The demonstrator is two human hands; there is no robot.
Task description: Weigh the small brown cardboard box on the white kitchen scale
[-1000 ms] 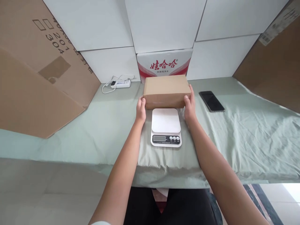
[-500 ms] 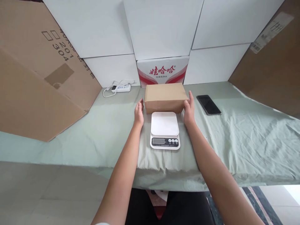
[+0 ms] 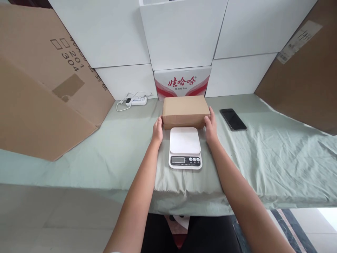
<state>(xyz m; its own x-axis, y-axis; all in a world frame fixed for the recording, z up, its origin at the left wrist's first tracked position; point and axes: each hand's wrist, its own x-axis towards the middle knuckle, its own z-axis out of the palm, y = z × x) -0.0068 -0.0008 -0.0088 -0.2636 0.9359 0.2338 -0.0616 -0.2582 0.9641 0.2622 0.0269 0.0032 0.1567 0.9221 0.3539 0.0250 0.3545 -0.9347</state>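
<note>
A closed brown cardboard box (image 3: 185, 105) rests on the cloth between both hands, just behind a white kitchen scale (image 3: 185, 140). My left hand (image 3: 158, 130) presses against the box's left front corner, thumb in front and the other fingers mostly hidden along the side. At the opposite end, my right hand (image 3: 211, 125) holds the right front corner with its thumb on the front face and fingers along the side. The scale's pan carries nothing, and its display looks blank.
A phone (image 3: 233, 119) lies right of the box. A white power strip with a cable (image 3: 137, 101) lies at the back left. White boxes (image 3: 184, 35) and a printed carton (image 3: 181, 82) form a wall behind. Large cardboard sheets stand left (image 3: 34, 88) and right (image 3: 302, 80).
My left hand has closed in onto the box's left side; before, a small gap showed there. My right hand has shifted slightly lower on its corner. The view has tilted a little.
</note>
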